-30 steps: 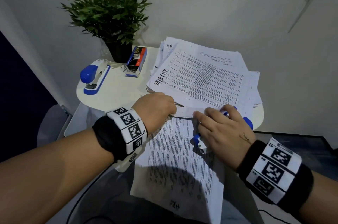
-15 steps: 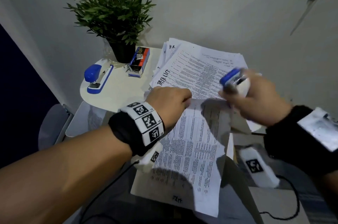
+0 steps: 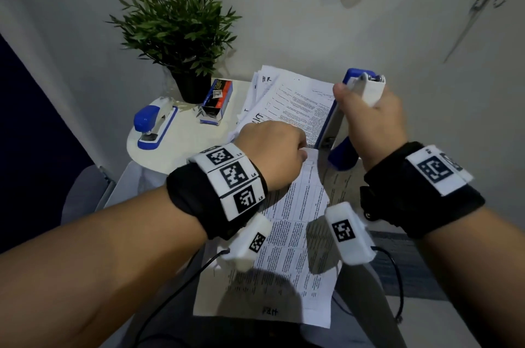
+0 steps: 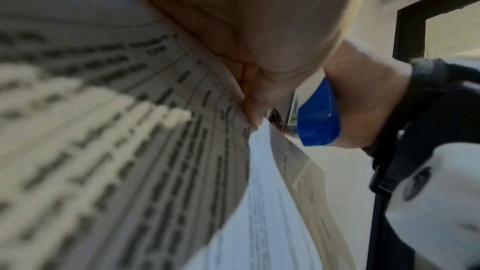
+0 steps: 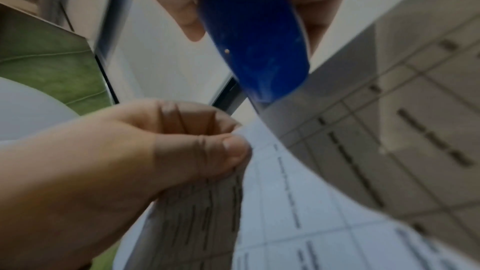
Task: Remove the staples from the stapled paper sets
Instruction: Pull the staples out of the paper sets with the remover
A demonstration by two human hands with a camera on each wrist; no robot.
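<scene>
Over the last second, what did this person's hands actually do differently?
The right hand, gripping the blue-and-white stapler, lifted it off the paper set's top corner and turned it upright above the sheets. The left hand kept pinching that corner throughout. The second stapler, staple box, plant and paper pile stayed put.

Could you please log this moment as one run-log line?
left hand: pinches paper set corner | right hand: grips blue-and-white stapler, lifted above paper | staple: not visible
</scene>
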